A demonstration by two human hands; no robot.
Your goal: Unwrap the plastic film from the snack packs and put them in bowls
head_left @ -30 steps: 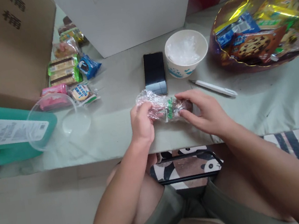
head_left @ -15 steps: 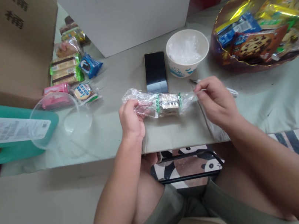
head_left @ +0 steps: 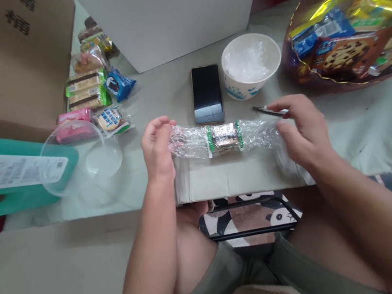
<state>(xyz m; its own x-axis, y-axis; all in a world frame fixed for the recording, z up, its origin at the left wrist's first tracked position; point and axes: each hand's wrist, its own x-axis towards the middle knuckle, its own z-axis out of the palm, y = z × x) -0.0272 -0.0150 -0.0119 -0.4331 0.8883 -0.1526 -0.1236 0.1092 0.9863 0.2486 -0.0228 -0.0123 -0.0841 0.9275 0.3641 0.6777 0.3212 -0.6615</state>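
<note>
Both hands (head_left: 158, 147) (head_left: 306, 130) flank the film-wrapped snack (head_left: 225, 137) near the phone (head_left: 207, 93).

clr-wrapped snack (head_left: 224, 137) btwn hands (head_left: 157, 150) (head_left: 306, 130) | phone (head_left: 206, 95) just behind | cup (head_left: 246, 89) nxt to phone

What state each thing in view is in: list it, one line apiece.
Green-banded snack: in its clear wrapper, which is crinkled and spread out at both ends; sealed or opened, cannot tell.
Phone: face up, screen dark.
Pen: lying down, partly hidden.
Paper cup: upright, uncovered, clear plastic inside.
Amber bowl: heaped with packaged snacks.
See-through cup: upright, uncovered.
</note>
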